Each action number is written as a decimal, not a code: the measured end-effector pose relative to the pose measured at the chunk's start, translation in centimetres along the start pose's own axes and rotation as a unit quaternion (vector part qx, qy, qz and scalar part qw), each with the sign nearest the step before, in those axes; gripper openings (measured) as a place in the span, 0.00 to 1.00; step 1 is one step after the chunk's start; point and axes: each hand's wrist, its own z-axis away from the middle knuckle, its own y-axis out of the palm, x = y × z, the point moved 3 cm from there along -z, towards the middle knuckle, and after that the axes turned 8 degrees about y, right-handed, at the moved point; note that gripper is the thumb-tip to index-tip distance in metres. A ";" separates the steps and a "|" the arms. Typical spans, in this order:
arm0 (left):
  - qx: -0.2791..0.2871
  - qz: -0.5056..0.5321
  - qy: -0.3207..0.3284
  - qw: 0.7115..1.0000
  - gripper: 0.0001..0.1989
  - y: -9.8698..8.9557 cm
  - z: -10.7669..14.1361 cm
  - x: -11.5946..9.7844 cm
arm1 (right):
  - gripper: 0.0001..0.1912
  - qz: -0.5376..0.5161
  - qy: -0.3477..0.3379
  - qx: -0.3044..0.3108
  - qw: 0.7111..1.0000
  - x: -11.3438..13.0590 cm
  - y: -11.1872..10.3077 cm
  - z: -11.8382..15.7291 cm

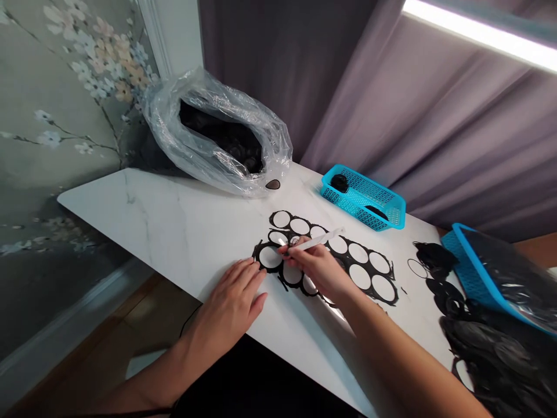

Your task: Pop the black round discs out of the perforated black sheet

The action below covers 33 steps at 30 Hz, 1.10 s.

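Flat on the white table lies a black sheet (pixel 371 274) with rows of large round holes, the tabletop showing through them. My left hand (pixel 237 299) rests palm down with fingers stretched out, its fingertips at the sheet's left edge. My right hand (pixel 319 264) is closed around a slim white pen-like tool (pixel 322 238), pinched near its lower end. The tool's tip is over the left part of the sheet, beside a hole; its exact point is hidden by my fingers. My right hand and forearm cover some of the middle holes.
A clear plastic bag (pixel 174 139) of black pieces stands at the back left, a dark teardrop-shaped piece (pixel 272 184) beside it. Behind the sheet is a blue basket (pixel 369 197) with black items. At right are a second blue basket (pixel 476 273) and heaped black scraps (pixel 491 354).
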 end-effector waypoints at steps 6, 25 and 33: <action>0.008 -0.018 0.001 1.000 0.16 0.4 0.2 -0.1 | 0.09 0.273 -0.125 -0.019 0.954 -1.4 2.6 0.4; 0.013 0.000 -0.015 1.000 0.16 0.8 0.2 -0.1 | 0.08 0.430 -0.202 -0.060 0.878 -1.6 3.9 1.4; 0.007 0.005 -0.002 1.000 0.15 0.5 -0.1 0.0 | 0.08 0.518 -0.325 -0.241 0.754 3.1 -1.4 0.9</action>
